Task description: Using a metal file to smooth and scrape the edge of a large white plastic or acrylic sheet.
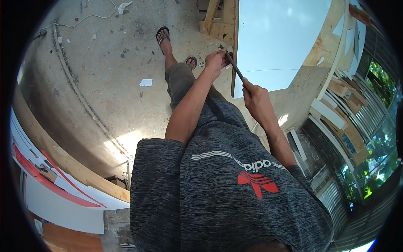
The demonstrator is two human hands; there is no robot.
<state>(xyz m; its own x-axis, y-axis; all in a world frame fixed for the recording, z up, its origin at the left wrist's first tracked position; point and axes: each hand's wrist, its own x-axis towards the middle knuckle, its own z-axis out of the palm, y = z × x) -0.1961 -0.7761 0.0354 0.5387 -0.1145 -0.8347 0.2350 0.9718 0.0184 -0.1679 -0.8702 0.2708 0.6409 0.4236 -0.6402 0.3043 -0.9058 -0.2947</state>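
Note:
A long, narrow dark bar that looks like a file (236, 68) slants between my hands beside the near-left edge of a worktable. My right hand (258, 102) is closed round its lower end, thumb lying along it. Close to the upper end is my left hand (215, 62), fingers bent in at the bar; exactly how they grip it is hard to make out. A large white sheet (281, 42) lies on the table, with a thin line across it near its lower end. The bar crosses the table's edge by the sheet; whether it touches cannot be told.
Wooden trestle parts (220, 31) stand under the table. Offcuts and boards (340, 92) lean at the right. A wooden bench edge (63, 161) with white and red strips curves along the left. Scraps and a white cable (98, 15) lie on the concrete floor.

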